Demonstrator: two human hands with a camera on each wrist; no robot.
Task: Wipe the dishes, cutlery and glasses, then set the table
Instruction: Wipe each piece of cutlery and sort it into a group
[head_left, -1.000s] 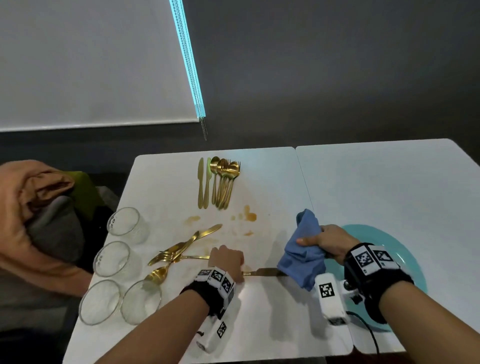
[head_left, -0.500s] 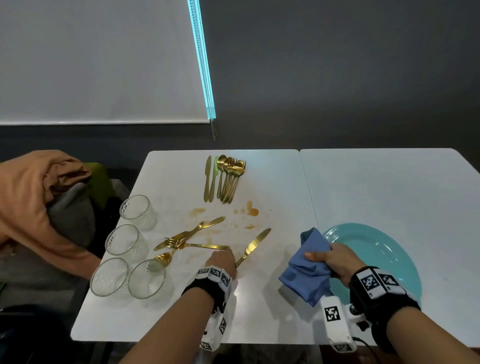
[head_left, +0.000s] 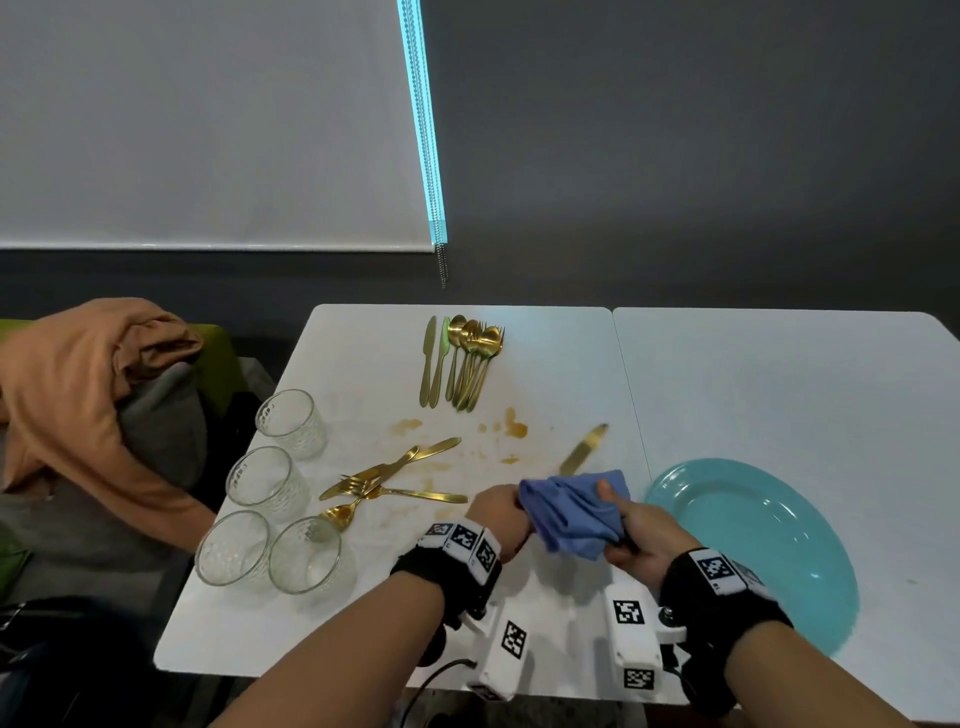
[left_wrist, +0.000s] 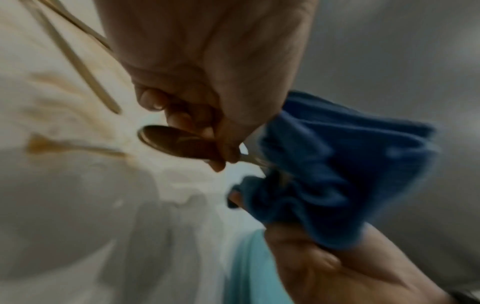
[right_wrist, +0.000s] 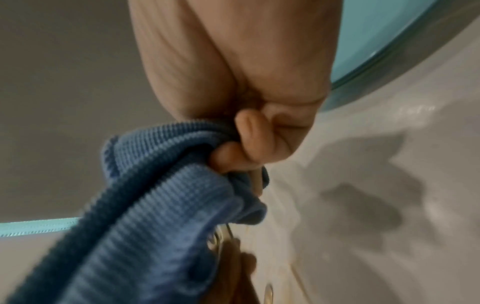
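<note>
Now left hand (head_left: 500, 518) gripping knife (head_left: 583, 450), right hand (head_left: 635, 535) clutching blue cloth (head_left: 574, 512) wrapped round it, hands newly together.

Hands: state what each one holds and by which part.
The left hand grips a gold knife by its handle end; the blade pokes out past the blue cloth. The right hand holds that cloth bunched around the knife's middle.
</note>
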